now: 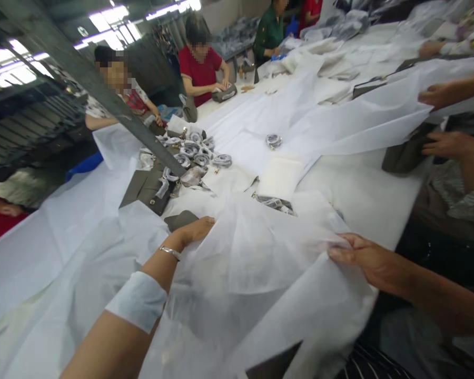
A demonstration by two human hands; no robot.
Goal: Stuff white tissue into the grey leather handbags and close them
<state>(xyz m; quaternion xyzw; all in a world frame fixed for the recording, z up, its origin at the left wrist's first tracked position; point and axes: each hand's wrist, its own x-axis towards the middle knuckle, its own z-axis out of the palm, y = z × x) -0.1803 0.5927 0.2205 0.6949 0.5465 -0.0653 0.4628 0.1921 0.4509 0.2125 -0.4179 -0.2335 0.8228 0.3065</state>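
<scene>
A sheet of thin, see-through white cloth [256, 252] is spread between my two hands. My right hand [357, 258] pinches its right edge between thumb and fingers. At the left edge, my left hand [195, 230] is closed on the cloth, its fingertips partly covered. Just beyond the cloth lies an open dark handbag [276, 204] with wrapped parts at its mouth and a white pad [282, 176] behind it. A dark grey-green flap [181, 219] shows beside my left hand. Near my body, a dark corner [274, 362] pokes out from under the cloth.
A slanting metal post [102, 95] meets the table by a grey-green handbag [144, 189] and a pile of wrapped straps [193, 150]. One coiled strap [274, 140] lies farther off. Co-workers' hands [442, 95] hold more white cloth at right. Others work across the table.
</scene>
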